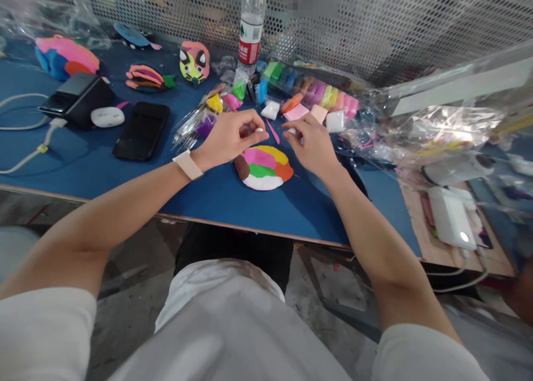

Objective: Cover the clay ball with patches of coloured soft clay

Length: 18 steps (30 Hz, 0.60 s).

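Note:
Between and just below my hands, a flat oval clay piece (263, 170) lies on the blue table (208, 200), with patches of pink, yellow, orange, green, white and brown. My left hand (233, 134) is above its upper left side, thumb and fingers pinched on a small white clay bit (259, 130). To the upper right, my right hand (310, 143) has its fingertips closed on another small white clay bit (292, 131). A pink clay tool (272, 131) lies between the two hands.
Behind the hands are clay packs (325, 96), a white clay block (335, 121) and a water bottle (250, 36). To the left are a black phone (141, 131), a white mouse (107, 116) and a clay cat face (194, 63). A power bank (451, 217) sits at the right.

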### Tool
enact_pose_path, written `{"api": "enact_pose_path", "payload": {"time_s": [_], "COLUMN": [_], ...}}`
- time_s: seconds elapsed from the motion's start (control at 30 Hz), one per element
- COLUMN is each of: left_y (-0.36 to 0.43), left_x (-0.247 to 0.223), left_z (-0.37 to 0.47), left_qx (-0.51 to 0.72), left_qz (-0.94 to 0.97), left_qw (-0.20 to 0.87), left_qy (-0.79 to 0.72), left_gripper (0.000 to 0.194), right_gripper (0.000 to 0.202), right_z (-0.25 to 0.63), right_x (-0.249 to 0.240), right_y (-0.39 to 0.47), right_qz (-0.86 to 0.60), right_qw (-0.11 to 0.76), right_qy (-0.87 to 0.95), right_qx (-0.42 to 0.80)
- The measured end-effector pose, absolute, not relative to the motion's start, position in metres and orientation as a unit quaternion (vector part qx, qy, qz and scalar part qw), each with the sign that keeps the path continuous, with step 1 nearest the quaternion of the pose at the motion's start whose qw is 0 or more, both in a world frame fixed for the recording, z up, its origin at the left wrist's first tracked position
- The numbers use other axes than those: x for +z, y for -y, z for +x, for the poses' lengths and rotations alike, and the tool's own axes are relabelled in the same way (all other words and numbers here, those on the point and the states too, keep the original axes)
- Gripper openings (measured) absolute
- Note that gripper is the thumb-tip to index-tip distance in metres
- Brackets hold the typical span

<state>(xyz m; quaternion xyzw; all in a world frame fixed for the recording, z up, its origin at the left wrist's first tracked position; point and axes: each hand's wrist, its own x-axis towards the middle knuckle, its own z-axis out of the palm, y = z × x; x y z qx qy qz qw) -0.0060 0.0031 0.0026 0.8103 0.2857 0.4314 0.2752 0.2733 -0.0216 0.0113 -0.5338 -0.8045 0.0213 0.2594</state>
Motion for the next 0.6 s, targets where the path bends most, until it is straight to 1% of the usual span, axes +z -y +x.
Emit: {"api": "enact_pose_path", "payload": {"time_s": [0.13, 0.23, 0.37, 0.5, 0.6], "left_y": [-0.002, -0.001, -0.001, -0.002, -0.003], "left_x": [0.005, 0.009, 0.007, 0.003, 0.004], "left_z": [-0.007, -0.007, -0.005, -0.005, -0.005], "left_qx": [0.430, 0.425, 0.429, 0.426, 0.418], "left_qz": [0.812, 0.816, 0.811, 0.805, 0.811], "left_qw": [0.271, 0.265, 0.273, 0.297, 0.289], "left_qy": [-0.287, -0.288, -0.289, -0.288, -0.290], "left_gripper": [0.044, 0.036, 0.029, 0.032, 0.032], "right_gripper": [0.020, 0.018, 0.024, 0.027, 0.024], "right_z": [0.273, 0.274, 0.275, 0.274, 0.271], "right_x": [0.018, 0.022, 0.022, 0.021, 0.023], "right_y": [0.024, 0.027, 0.029, 0.030, 0.031], "right_qz": [-0.577, -0.603, -0.601, -0.600, -0.605], "right_qw": [0.179, 0.144, 0.119, 0.111, 0.105], "right_qy": [0.797, 0.785, 0.790, 0.793, 0.789], "right_qx": [0.011, 0.009, 0.005, 0.010, 0.010]}}
